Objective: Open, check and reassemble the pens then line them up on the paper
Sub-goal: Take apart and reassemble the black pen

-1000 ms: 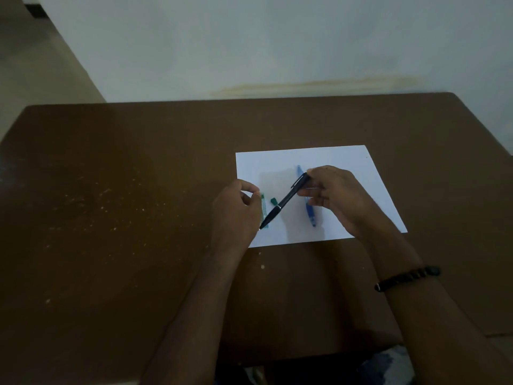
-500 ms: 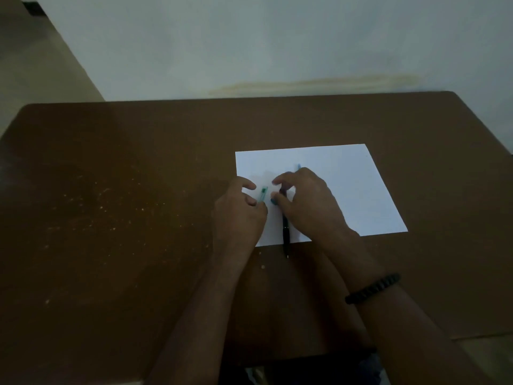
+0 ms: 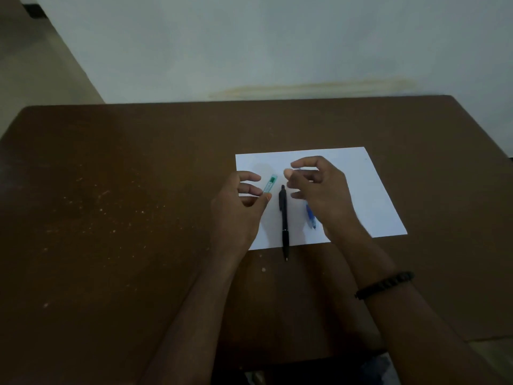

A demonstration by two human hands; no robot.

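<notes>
A: Pens first, from your side outward. The black pen (image 3: 284, 220) lies lengthwise toward you, its tip poking past the near edge of the paper (image 3: 372, 195) onto the table (image 3: 111, 218). Nudge it farther up so the whole pen sits on the sheet.

B: And the other 2?

A: The blue pen (image 3: 311, 219) lies to the right of the black one, mostly hidden under your right hand (image 3: 319, 190). The green pen (image 3: 270, 184) lies to the left, slightly tilted, its lower end hidden at your left hand (image 3: 241, 207). I cannot tell whether your thumb touches it.

B: What are the hands doing?

A: Both hover with fingers loosely curled and spread, holding nothing. Neither grips a pen.

B: So how do you finish this step well?

A: I judge the lining-up is nearly done. Straighten the green pen so it runs parallel to the black one, match the spacing on both sides, and level the 3 top ends. Use light fingertip pushes, so the paper does not slide on the table.
</notes>
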